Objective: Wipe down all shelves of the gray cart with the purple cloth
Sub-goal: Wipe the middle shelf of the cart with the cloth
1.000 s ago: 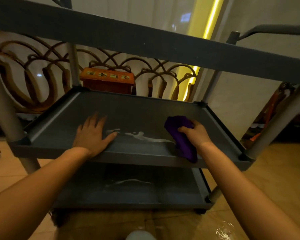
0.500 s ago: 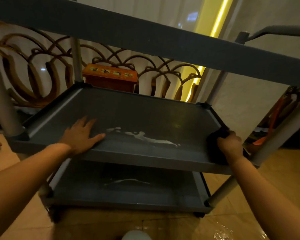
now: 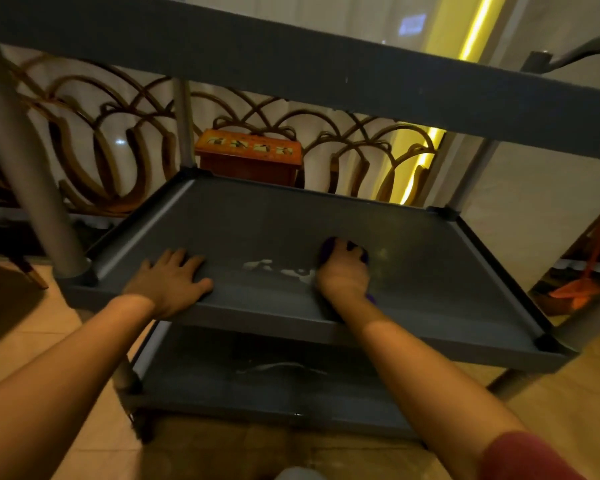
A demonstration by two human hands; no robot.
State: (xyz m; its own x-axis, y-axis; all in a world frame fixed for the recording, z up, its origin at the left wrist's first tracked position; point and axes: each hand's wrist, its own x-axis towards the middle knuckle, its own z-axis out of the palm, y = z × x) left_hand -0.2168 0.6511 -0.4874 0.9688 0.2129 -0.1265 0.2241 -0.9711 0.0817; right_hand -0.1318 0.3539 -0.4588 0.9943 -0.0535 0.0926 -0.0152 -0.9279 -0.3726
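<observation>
My right hand (image 3: 342, 277) is curled closed around the purple cloth (image 3: 329, 247), pressing it onto the middle shelf (image 3: 430, 271) of the gray cart (image 3: 291, 53), just beside a white smear (image 3: 278, 270). My left hand (image 3: 170, 280) lies flat, fingers spread, holding nothing, at the shelf's front-left edge.

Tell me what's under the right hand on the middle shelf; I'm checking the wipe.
The purple cloth shows beyond the right hand and again at its wrist. The white smear runs up to the hand; whether it continues underneath is hidden.
</observation>
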